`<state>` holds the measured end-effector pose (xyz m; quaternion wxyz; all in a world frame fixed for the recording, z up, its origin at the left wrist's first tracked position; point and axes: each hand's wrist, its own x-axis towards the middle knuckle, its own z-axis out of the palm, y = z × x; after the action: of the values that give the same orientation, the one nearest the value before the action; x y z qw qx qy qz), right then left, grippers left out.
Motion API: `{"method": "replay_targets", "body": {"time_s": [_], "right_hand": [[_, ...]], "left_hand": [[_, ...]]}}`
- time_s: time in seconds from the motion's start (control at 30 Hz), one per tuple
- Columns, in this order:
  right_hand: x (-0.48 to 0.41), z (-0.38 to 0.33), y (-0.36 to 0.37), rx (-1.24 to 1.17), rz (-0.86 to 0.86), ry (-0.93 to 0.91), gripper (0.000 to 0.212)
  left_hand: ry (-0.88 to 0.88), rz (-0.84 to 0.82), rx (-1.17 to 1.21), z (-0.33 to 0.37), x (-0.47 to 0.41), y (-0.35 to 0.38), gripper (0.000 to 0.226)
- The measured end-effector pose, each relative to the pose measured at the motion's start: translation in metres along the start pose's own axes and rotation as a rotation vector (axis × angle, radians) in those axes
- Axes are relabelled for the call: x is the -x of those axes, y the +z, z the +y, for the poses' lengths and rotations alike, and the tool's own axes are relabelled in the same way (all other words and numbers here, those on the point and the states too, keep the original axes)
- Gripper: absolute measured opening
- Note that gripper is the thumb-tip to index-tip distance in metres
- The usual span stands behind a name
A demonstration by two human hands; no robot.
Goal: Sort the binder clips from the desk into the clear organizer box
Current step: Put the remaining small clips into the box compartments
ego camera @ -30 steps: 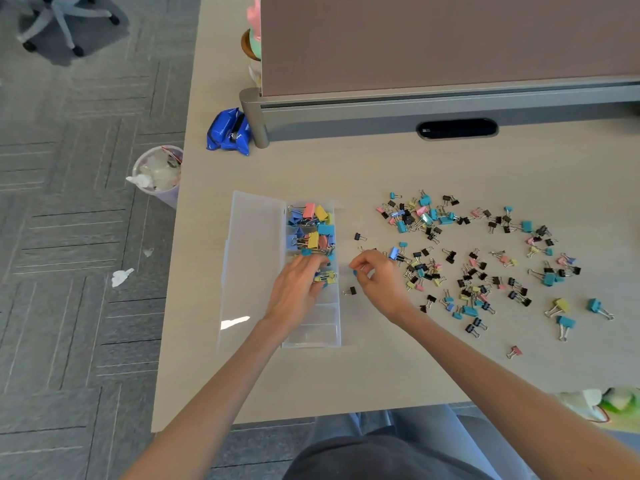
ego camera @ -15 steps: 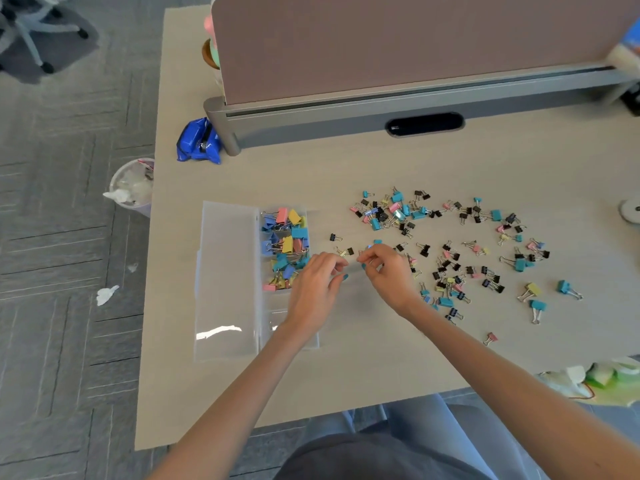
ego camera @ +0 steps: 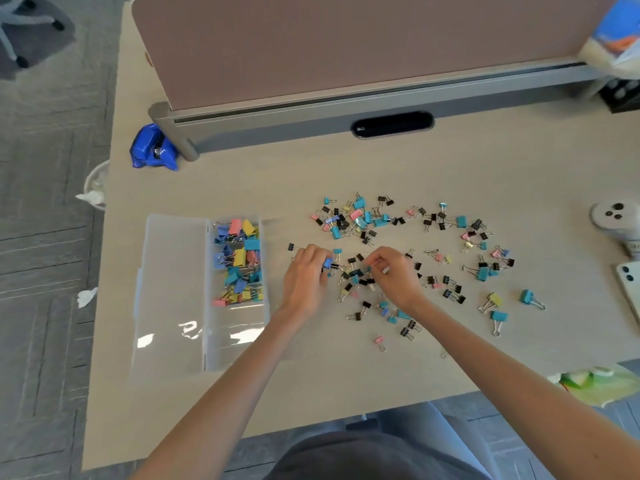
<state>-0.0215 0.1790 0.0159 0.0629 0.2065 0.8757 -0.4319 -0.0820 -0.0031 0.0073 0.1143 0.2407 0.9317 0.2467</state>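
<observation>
Desk, organizer box running near-to-far (lid open)

A bare band of worktop crosses the middle of the frame, between the partition above and the scattered binder clips at centre right. The open organizer box fills the centre left. Another bare strip runs along the bottom edge. A phone crowds the right edge.

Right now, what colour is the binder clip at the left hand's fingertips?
Blue. The binder clip shows best in the head view.
</observation>
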Motion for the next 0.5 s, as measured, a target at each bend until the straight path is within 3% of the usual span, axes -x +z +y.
{"method": "replay_targets", "body": {"time_s": [0.2, 0.5], "right_hand": [[-0.034, 0.013, -0.016, 0.176, -0.023, -0.151, 0.023], [-0.105, -0.004, -0.016, 0.64, -0.075, -0.57, 0.052]], "left_hand": [[-0.027, -0.094, -0.159, 0.006, -0.024, 0.016, 0.05], [-0.06, -0.053, -0.186, 0.004, -0.033, 0.019, 0.036]]}}
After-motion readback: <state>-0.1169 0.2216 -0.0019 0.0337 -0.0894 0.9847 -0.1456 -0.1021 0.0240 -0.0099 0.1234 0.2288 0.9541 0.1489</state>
